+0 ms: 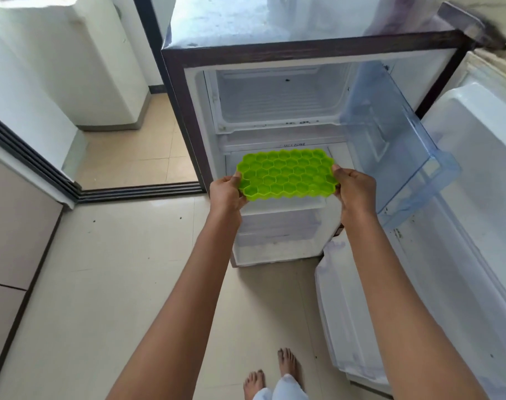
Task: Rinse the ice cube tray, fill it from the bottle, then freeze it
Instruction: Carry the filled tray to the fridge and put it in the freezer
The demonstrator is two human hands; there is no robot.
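Basically freezing step: fridge point(274, 53) stands open, its freezer point(277, 99) at the top with the blue flap point(390, 145) swung aside. Tray point(287, 174) is in the air in front of the fridge, below the freezer opening, roughly level. Left hand point(225, 192) and right hand point(355, 189) each form a grip pinching a short end, tray spanning between them. Best to lift it flat and slide it in slowly (water level not discernible), avoiding the flap.
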